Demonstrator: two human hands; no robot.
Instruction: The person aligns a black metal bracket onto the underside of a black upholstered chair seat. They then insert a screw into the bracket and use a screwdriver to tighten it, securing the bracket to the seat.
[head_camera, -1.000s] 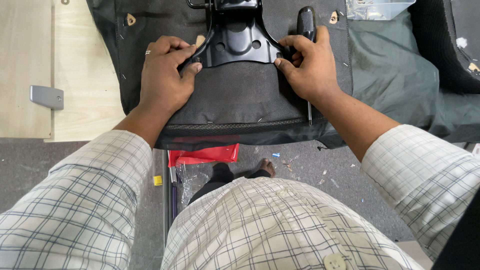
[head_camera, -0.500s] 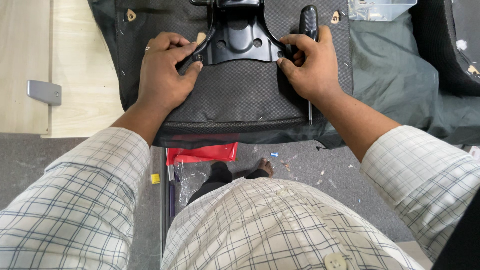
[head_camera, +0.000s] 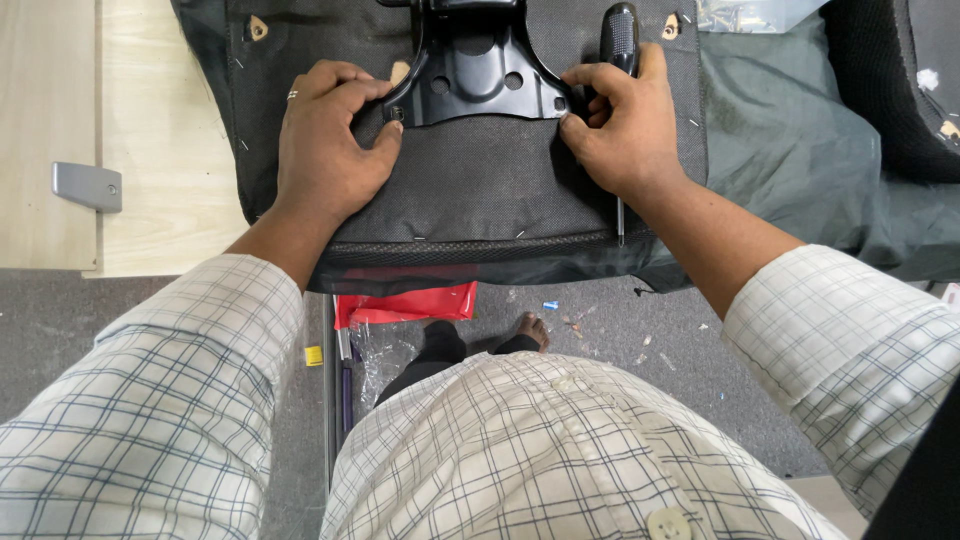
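A black fabric seat cushion (head_camera: 480, 190) lies upside down on the workbench, with a black metal bracket plate (head_camera: 478, 75) resting on it. My left hand (head_camera: 330, 140) presses its fingertips on the plate's near left corner. My right hand (head_camera: 620, 125) pinches the plate's near right corner while holding a screwdriver (head_camera: 618, 45), whose black handle sticks up past the thumb and whose thin shaft runs down under the palm toward me.
A pale wooden bench top (head_camera: 150, 150) with a grey metal fitting (head_camera: 88, 186) lies to the left. Dark green cloth (head_camera: 790, 150) and another black cushion (head_camera: 900, 80) sit to the right. On the grey floor are a red packet (head_camera: 405, 303) and scraps.
Both hands stay on the plate's near corners; the fingers have shifted only slightly. The view has barely moved.
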